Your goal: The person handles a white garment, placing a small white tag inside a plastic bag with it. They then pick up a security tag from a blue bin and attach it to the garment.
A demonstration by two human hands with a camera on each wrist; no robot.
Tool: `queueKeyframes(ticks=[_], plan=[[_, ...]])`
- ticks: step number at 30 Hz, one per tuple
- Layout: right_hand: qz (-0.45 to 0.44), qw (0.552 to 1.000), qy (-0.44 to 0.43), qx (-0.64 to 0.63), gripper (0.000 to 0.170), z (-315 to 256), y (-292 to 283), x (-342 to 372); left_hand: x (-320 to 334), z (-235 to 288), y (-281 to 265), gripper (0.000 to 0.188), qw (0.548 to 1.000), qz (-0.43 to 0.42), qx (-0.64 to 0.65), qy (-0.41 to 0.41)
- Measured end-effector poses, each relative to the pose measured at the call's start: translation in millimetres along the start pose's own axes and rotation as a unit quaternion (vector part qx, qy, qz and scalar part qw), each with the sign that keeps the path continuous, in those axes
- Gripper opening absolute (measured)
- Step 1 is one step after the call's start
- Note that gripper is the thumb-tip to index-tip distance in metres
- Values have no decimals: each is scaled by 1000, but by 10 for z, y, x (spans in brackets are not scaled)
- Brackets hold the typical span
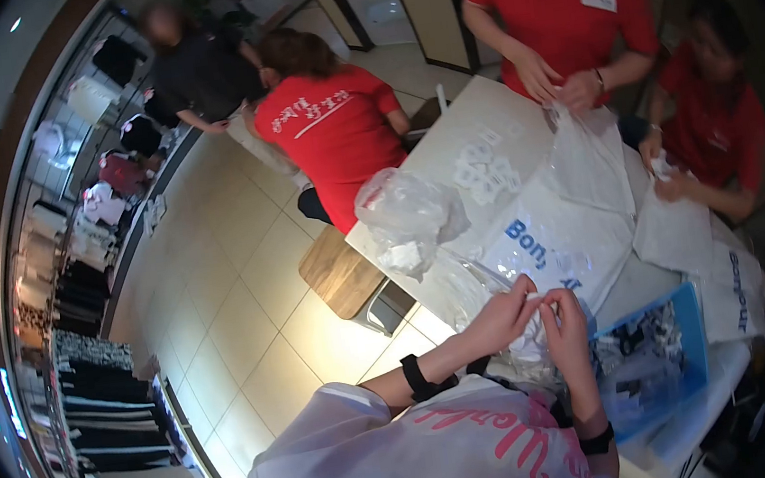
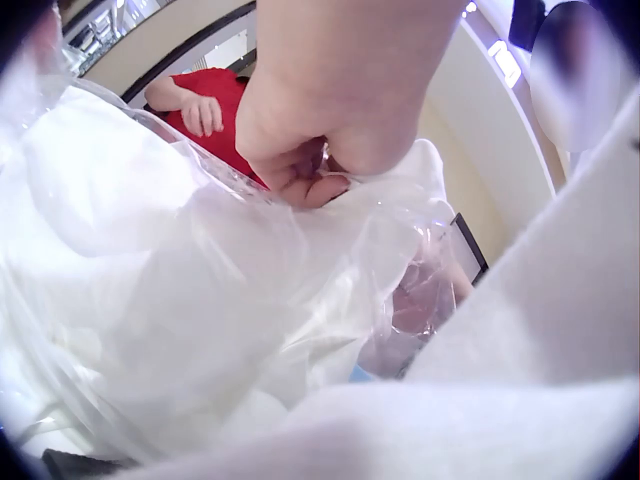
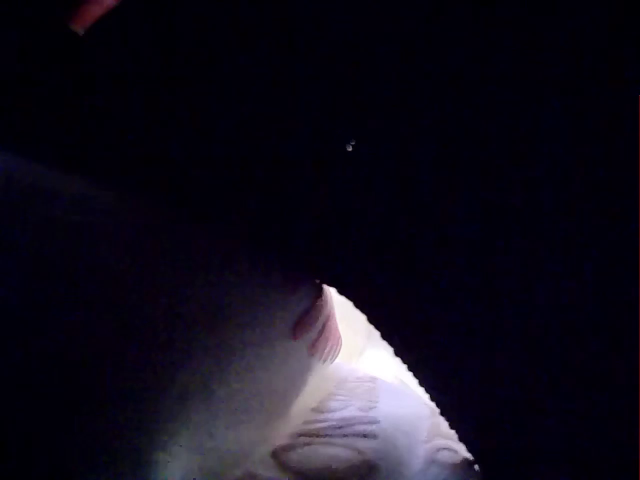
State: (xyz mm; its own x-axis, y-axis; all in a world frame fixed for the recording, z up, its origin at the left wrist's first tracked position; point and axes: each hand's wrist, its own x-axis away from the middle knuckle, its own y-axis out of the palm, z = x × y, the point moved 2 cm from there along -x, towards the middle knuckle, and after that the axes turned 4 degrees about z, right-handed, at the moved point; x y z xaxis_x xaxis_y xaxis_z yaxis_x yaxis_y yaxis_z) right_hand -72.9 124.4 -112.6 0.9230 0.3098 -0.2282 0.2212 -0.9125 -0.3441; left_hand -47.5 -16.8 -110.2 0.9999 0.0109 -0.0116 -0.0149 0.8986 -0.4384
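Above the table's near edge, my left hand (image 1: 509, 314) and right hand (image 1: 565, 324) meet with bent fingers. They pinch a clear plastic bag (image 1: 531, 347) with something white in it, at its upper edge. In the left wrist view the shiny bag (image 2: 190, 290) spreads broad and crinkled below a hand (image 2: 325, 140), whose curled fingertips press into its top. Under and beyond my hands lies a white bag (image 1: 536, 244) with blue lettering. The right wrist view is nearly all dark, with pale folded fabric (image 3: 370, 420) at the bottom.
Right of my hands stands a blue bin (image 1: 692, 335) of small black and white pieces. Crumpled clear plastic (image 1: 408, 212) and white tags (image 1: 486, 169) lie on the table (image 1: 518, 98). People in red shirts work around it. A wooden stool (image 1: 341, 271) stands at left.
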Motion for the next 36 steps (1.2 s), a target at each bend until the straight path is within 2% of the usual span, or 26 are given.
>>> queueKeyframes(ticks=[2, 3, 5, 9, 11, 13, 15, 19, 21, 22, 24, 26, 28, 30, 31, 33, 34, 36], plan=[[-14, 999, 40, 10, 8, 15, 7, 4, 9, -84, 48, 21, 1000, 12, 5, 1], [-18, 999, 31, 9, 8, 6, 16, 24, 11, -135, 78, 21, 1000, 20, 14, 9], [2, 998, 56, 1, 8, 5, 24, 13, 11, -181, 106, 21, 998, 32, 17, 42], [30, 999, 5, 10, 7, 12, 16, 14, 10, -123, 79, 23, 998, 36, 9, 43], [26, 996, 85, -9, 8, 92, 1, 42, -1, -84, 63, 23, 999, 28, 11, 31], [20, 996, 83, -9, 13, 45, -13, 40, -4, -65, 70, 23, 999, 25, 6, 33], [82, 986, 88, -114, 17, 18, 8, 43, -9, -57, 69, 23, 999, 23, -3, 39], [76, 990, 85, -79, 23, 67, -7, 37, 5, -5, 61, 22, 998, 6, -9, 64], [94, 995, 42, 10, 19, 89, -12, 22, -5, 6, 22, 21, 998, -3, -19, 63], [92, 994, 49, 14, 19, 89, -9, 1, 1, 12, 31, 21, 998, -13, -28, 62], [62, 994, -23, 85, 15, 52, -34, -3, 18, -74, 52, 21, 998, -4, -30, 59], [57, 994, -35, 82, 11, -19, -37, -33, 28, -110, 35, 19, 996, 7, -25, 84], [68, 988, -85, 110, 11, -80, -25, -84, 43, -76, -7, 20, 999, 23, -6, 42], [60, 989, -88, 102, 11, -154, -1, -154, 38, -44, -54, 21, 997, 52, 39, -50], [62, 989, -80, 111, 11, -176, 22, -207, 3, -73, -78, 21, 997, 43, 46, -51], [36, 993, -84, 76, 11, -226, 80, -249, -11, -165, -121, 22, 993, 98, 64, -34], [33, 993, -76, 82, 11, -267, 113, -268, -19, -223, -148, 22, 992, 93, 71, -40], [-21, 997, -70, 9, 13, -380, 171, -284, -13, -329, -225, 20, 985, 154, 71, 26]])
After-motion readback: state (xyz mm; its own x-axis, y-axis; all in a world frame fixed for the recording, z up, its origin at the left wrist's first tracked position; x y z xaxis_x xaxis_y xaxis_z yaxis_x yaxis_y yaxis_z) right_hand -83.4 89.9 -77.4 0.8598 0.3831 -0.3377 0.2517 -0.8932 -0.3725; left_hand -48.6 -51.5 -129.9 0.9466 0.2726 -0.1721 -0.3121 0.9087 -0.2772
